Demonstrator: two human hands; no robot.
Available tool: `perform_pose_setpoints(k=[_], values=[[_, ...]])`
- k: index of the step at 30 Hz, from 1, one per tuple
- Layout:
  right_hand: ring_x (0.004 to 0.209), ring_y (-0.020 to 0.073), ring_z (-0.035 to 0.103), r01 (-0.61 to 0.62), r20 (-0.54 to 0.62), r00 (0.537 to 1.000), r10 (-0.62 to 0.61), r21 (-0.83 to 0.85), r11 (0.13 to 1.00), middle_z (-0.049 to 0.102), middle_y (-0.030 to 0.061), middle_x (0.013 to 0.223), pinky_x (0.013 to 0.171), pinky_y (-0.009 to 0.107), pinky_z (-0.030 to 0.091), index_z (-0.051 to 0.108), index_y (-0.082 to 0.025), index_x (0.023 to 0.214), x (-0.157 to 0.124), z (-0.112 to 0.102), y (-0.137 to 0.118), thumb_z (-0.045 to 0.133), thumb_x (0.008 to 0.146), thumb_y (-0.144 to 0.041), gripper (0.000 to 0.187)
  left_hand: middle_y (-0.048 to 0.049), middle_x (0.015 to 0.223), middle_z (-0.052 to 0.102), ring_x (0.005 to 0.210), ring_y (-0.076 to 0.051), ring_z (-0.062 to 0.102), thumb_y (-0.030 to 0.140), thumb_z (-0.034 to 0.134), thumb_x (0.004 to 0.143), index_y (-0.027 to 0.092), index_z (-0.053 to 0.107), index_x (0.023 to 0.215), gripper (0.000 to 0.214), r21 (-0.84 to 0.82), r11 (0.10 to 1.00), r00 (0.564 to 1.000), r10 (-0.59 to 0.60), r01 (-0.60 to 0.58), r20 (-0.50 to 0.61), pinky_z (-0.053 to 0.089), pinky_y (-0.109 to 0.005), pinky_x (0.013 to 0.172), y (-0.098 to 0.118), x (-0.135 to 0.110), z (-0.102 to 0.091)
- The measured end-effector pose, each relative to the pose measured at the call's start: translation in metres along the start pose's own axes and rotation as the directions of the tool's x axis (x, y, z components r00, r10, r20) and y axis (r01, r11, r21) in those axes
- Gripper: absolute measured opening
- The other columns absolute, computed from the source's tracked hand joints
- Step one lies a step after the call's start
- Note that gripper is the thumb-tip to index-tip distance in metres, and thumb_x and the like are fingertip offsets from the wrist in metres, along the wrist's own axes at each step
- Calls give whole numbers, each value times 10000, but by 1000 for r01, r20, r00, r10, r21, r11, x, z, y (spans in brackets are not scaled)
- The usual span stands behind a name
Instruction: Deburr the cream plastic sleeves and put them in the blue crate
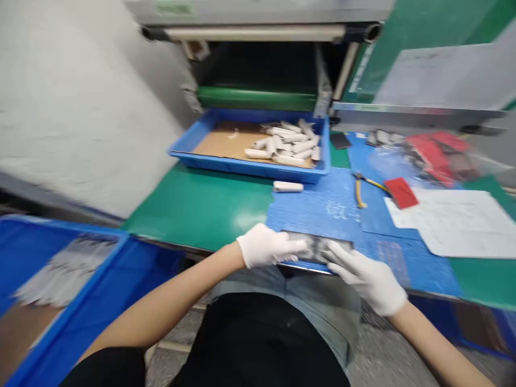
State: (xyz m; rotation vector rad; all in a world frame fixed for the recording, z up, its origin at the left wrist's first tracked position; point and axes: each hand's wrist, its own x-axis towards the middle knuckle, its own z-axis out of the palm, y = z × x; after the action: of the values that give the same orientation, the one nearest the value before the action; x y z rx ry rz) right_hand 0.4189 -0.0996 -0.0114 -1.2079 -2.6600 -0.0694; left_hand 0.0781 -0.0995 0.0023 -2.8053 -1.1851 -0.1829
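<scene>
The dark strip (316,248) is just below the frame's centre, at the table (193,207)'s front edge. My left hand (272,246) has fingers on its left part, my right hand (365,277) on its right; through blur, I cannot tell whether either grips it. A white roll (287,186) lies above.

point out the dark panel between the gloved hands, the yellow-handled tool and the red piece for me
Dark panel (315,248): head view, middle of its upper face
Yellow-handled tool (358,194): head view, on the handle nearer the panel
Red piece (401,193): head view, centre of its face
</scene>
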Motion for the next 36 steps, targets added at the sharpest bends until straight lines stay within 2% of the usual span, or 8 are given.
perform_pose_setpoints(k=[3, 7, 11, 15, 18, 22, 26, 36], values=[[643, 137, 691, 69, 38, 997, -63, -169, 983, 759, 4, 789, 515, 274, 334, 741, -375, 1430, -6, 7, 21, 539, 1102, -574, 434, 7, 757, 659, 570, -114, 530, 588, 462, 1115, 395, 717, 1356, 400, 27, 994, 987, 110, -107, -116, 236, -243, 516, -12, -5, 16], [524, 111, 569, 153, 62, 988, -143, -207, 966, 678, -15, 652, 524, 309, 204, 796, -388, 1324, 2, 1, 26, 486, 1118, -567, 413, 31, 686, 587, 496, -90, 394, 502, 452, 1129, 365, 722, 1308, 352, 6, 988, 978, 156, -157, -141, 200, -248, 519, -13, -1, 9], [581, 110, 593, 245, 94, 968, -233, -144, 959, 747, 12, 767, 550, 292, 210, 778, -369, 1346, 13, -3, 29, 466, 1118, -578, 439, 17, 692, 607, 502, -102, 398, 563, 415, 1128, 380, 720, 1349, 418, -23, 979, 971, 200, -204, -131, 177, -243, 519, -14, 10, 12], [529, 106, 546, 235, 56, 972, -229, -141, 962, 691, 3, 667, 552, 292, 166, 809, -337, 1263, 15, -5, 38, 463, 1129, -521, 415, 18, 688, 595, 513, -102, 399, 509, 453, 1127, 374, 733, 1357, 387, -29, 988, 986, 151, -154, -72, 159, -260, 535, -17, 10, 15], [549, 116, 571, 284, 55, 959, -279, -115, 952, 739, 9, 734, 567, 290, 160, 783, -371, 1312, 15, -6, 41, 467, 1119, -553, 413, 21, 688, 573, 529, -107, 402, 554, 427, 1122, 379, 731, 1357, 422, -56, 974, 974, 216, -221, -74, 173, -259, 523, -20, 11, 16], [535, 113, 551, 239, 26, 971, -237, -138, 961, 689, 2, 675, 576, 294, 154, 811, -377, 1266, 16, -4, 45, 478, 1117, -578, 417, 25, 703, 563, 535, -103, 397, 518, 443, 1130, 371, 731, 1373, 404, -59, 980, 981, 189, -191, -45, 184, -263, 527, -24, 13, 16], [551, 114, 529, 283, 80, 958, -275, -129, 950, 703, 8, 717, 579, 308, 131, 777, -424, 1344, 17, -2, 50, 453, 1106, -649, 461, 9, 732, 595, 527, -104, 364, 580, 399, 1129, 374, 718, 1402, 468, -82, 975, 976, 213, -208, 49, 172, -261, 535, -24, 19, 13], [573, 123, 518, 198, 162, 971, -178, -117, 973, 692, 24, 735, 566, 309, 200, 796, -372, 1328, 18, 2, 51, 375, 1132, -645, 540, -8, 739, 609, 531, -107, 318, 628, 247, 1131, 383, 705, 1439, 603, -129, 983, 976, 150, -131, 158, 271, -239, 569, -24, 25, 14]])
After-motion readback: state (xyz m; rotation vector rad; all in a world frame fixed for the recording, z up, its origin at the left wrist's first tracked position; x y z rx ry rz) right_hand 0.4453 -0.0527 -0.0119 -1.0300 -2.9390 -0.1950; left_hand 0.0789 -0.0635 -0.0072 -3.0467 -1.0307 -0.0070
